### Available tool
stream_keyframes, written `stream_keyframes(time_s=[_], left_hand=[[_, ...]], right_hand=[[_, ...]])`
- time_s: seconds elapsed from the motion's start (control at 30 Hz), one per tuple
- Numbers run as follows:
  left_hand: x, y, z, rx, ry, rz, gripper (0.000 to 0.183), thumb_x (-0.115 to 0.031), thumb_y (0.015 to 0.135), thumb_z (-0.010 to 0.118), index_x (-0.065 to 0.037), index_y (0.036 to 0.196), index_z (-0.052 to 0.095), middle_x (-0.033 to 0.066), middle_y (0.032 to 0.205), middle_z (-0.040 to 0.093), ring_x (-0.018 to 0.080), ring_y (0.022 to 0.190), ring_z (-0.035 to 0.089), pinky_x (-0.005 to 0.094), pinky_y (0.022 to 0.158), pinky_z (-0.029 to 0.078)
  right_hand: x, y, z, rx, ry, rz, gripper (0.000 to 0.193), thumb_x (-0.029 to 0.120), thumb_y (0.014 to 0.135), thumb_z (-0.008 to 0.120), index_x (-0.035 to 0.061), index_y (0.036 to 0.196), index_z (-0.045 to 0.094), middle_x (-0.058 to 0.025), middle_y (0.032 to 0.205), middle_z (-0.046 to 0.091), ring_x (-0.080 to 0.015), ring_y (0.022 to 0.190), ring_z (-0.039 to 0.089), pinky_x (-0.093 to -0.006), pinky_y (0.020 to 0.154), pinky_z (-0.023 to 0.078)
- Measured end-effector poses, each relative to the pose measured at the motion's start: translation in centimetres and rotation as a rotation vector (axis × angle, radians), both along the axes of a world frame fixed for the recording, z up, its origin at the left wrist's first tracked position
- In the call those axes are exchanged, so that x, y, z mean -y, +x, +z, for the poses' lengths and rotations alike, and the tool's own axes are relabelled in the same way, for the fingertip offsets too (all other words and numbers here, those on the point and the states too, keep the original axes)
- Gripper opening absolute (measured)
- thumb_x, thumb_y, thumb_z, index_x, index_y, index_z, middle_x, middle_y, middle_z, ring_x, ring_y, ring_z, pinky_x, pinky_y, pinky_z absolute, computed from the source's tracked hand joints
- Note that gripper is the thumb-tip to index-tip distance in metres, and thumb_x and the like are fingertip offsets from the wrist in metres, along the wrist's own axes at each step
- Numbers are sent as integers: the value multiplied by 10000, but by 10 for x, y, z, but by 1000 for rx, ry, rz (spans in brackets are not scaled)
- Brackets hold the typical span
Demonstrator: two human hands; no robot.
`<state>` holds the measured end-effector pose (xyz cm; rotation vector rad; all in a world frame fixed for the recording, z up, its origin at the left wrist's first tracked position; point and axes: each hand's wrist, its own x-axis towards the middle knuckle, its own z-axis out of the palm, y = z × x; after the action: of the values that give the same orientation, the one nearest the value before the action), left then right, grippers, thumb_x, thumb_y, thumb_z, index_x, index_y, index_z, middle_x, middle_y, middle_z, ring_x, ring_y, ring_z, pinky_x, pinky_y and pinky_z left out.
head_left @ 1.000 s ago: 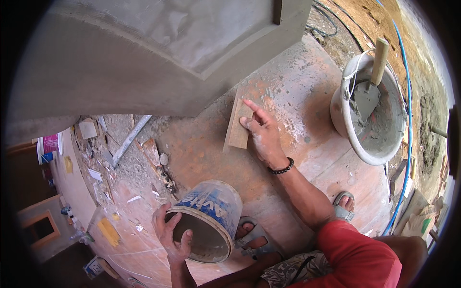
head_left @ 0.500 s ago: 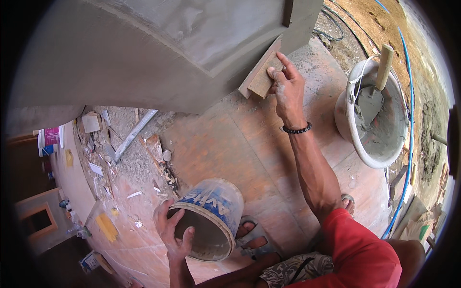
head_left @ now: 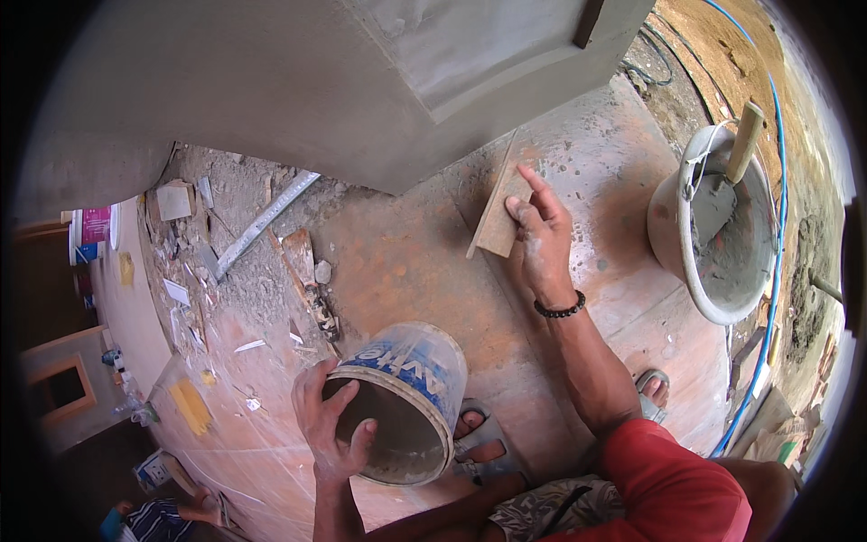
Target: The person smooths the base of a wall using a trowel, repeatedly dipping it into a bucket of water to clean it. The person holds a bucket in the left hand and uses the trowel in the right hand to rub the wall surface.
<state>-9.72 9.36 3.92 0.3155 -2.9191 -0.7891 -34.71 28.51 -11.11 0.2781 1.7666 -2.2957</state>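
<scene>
My right hand [head_left: 547, 237] grips a small wooden plastering float [head_left: 502, 212]; its thin board is seen nearly edge-on. The float is apart from the grey plastered wall [head_left: 298, 99], over the tiled floor. My left hand [head_left: 336, 420], fingers spread, is beside the mouth of a clear and blue plastic bucket [head_left: 411, 357]; whether it touches the rim I cannot tell. On the right, a pale tub [head_left: 673, 217] holds wet grey mortar [head_left: 736, 239] and a wooden-handled tool [head_left: 746, 143], its lower end hidden in the tub.
Rubble and a metal strip [head_left: 271, 221] lie along the wall's left foot. A blue hose [head_left: 777, 181] runs past the tub, with sand [head_left: 722, 45] beyond. My sandalled feet are beside the bucket. At lower left another person's striped shirt [head_left: 163, 521] shows.
My right hand has drawn the float away from the wall, back toward me, and turned it more edge-on. The left hand stays by the bucket. The view has shifted slightly.
</scene>
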Motion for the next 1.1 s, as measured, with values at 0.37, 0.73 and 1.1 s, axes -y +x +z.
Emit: stream_keyframes(time_s=[0.37, 0.73, 1.1], left_hand=[[4, -2, -1, -20, 5, -25, 503, -475, 854, 637, -44, 1111, 638, 256, 1308, 534, 438, 1206, 477, 537, 1027, 344], [7, -4, 3, -52, 52, -58, 463, -394, 788, 707, -70, 1117, 662, 236, 1309, 530, 415, 1160, 510, 570, 1029, 314], [7, -4, 2, -72, 45, -77, 475, -399, 797, 691, -75, 1143, 653, 230, 1317, 521, 421, 1157, 503, 572, 1020, 317]], right_hand=[[31, -38, -10, 18, -125, -71, 495, 11, 889, 613, 4, 1375, 518, -32, 934, 600, -86, 796, 564, -226, 699, 471], [-1, 20, -5, 319, -684, 167, 530, 59, 907, 461, 3, 1429, 389, -128, 1268, 577, -234, 1119, 601, -386, 982, 508], [-16, -62, -3, 13, -293, -39, 477, 33, 930, 498, -15, 1401, 439, -121, 1200, 600, -187, 1035, 619, -312, 879, 529]])
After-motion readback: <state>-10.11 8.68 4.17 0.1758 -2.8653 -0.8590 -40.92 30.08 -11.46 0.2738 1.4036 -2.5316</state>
